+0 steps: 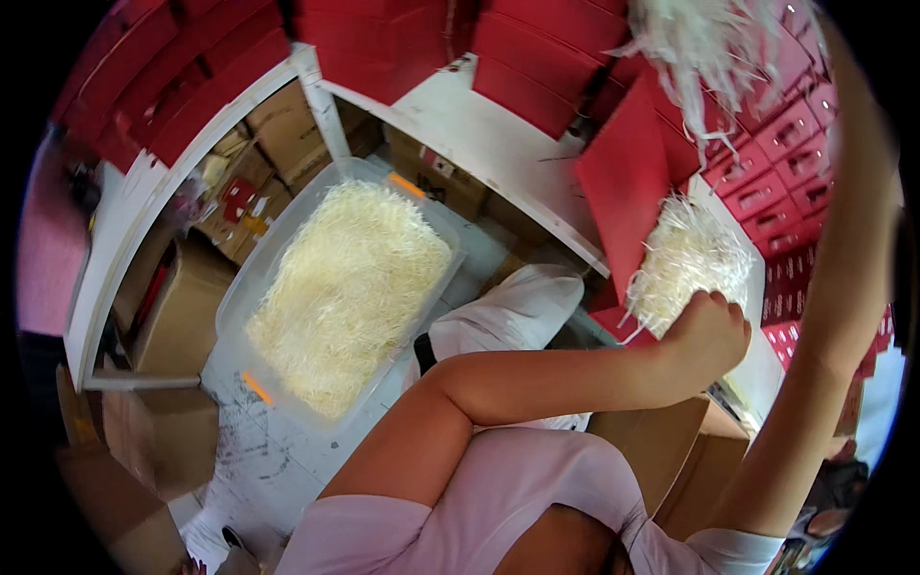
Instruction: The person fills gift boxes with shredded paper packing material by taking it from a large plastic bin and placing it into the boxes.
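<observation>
My left hand is curled at the near edge of a heap of white shredded filler, which lies in a red box with its lid up. Its fingertips are hidden, so whether it grips any strands is unclear. My right forearm reaches up along the right rim, and the hand itself is out of view. Beside the end of that arm, a loose tuft of white shreds hangs in the air over the stacked boxes. A clear plastic tub full of cream shreds stands on the floor to my left.
Red boxes are stacked along a white shelf. Pink drawer-like boxes rise at the right. Cardboard cartons sit under the shelf, and another carton stands close by my body. Part of another person shows at lower right.
</observation>
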Motion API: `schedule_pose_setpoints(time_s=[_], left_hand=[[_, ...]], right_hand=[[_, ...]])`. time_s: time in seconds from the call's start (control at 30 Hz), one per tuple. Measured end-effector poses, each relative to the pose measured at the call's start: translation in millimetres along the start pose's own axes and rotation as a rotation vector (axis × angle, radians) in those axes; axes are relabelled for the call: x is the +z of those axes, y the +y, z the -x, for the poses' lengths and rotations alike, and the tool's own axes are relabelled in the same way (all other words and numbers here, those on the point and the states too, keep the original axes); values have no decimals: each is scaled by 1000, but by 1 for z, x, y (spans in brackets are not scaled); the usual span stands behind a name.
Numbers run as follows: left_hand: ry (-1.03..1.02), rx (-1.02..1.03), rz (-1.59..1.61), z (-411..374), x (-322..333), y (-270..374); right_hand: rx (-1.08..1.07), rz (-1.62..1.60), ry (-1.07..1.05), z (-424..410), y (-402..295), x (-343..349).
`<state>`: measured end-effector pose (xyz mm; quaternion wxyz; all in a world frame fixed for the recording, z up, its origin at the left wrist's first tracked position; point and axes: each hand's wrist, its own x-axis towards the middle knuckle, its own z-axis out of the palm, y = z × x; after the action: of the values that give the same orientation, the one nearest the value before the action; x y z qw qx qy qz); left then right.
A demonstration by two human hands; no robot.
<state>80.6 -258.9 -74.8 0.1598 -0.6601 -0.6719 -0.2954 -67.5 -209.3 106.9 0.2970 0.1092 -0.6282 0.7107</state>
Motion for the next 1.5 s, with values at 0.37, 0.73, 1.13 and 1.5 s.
schedule_pose_setpoints(time_s=[0.37, 0.73, 1.13, 1.5], left_hand=[[327, 391, 705, 56, 81, 17], [234, 550, 467, 50, 71, 11], [96, 336, 473, -16, 73, -28], [-459, -180, 319, -64, 81, -36]], right_hand=[[186, 138, 86, 62, 264, 216], [731, 836, -770, 135, 365, 172], [-226, 1042, -176, 192, 20, -39], [559, 776, 920, 343, -3, -215]])
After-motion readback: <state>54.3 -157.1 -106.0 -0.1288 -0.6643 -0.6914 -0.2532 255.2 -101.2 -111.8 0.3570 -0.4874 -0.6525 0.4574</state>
